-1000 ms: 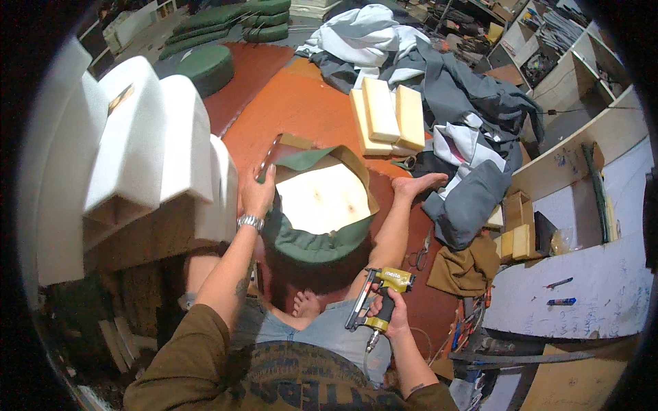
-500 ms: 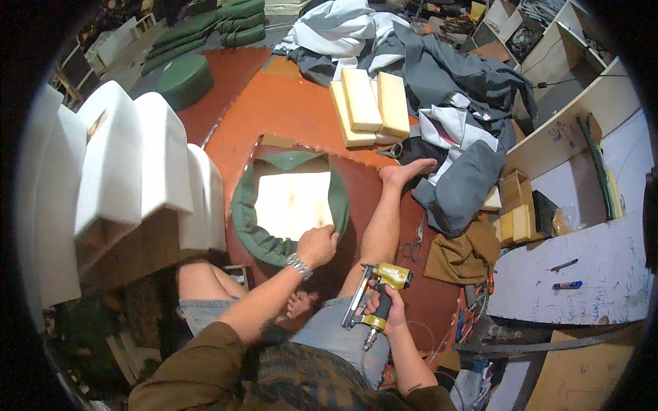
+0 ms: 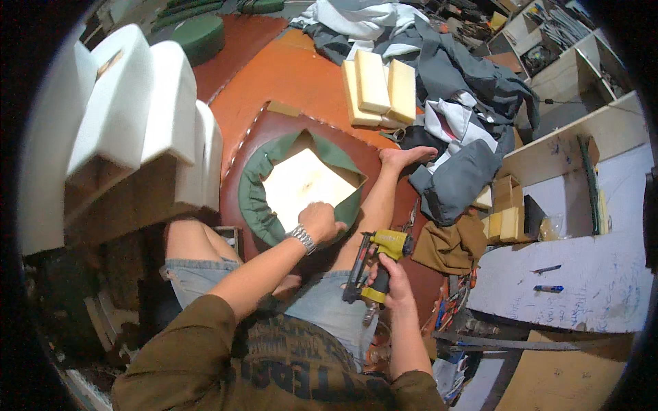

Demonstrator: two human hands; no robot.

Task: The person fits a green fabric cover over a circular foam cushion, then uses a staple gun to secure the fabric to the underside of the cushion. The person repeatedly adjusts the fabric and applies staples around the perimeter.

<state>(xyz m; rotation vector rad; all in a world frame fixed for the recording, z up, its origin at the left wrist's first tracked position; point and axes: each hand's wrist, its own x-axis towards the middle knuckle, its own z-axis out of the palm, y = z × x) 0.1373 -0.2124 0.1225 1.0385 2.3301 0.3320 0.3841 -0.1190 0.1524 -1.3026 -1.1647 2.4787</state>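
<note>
My right hand (image 3: 393,281) is wrapped round the grip of a yellow-green and black pneumatic staple gun (image 3: 389,241), held above my thigh and clear of the cushion. In front of me a round seat cushion lies upside down, with a pale wooden board (image 3: 301,181) in its middle. Dark green fabric (image 3: 255,198) is gathered over the board's left side; at the far and right sides it stands loose in folds. At the near edge my left hand (image 3: 321,222) is closed on the green fabric, its fingertips partly hidden.
White padded shapes (image 3: 116,103) stand at left. Ahead lie yellow foam blocks (image 3: 373,82), a round green cushion (image 3: 199,40) and heaped grey fabric (image 3: 459,178). Scissors (image 3: 411,218) and brown cloth (image 3: 452,243) lie right of my leg, near a white board (image 3: 507,281) with pens.
The cushion has turned clockwise, its board now lying slantwise. My left hand stays at its near edge. The staple gun has risen slightly in view, and the whole view has shifted.
</note>
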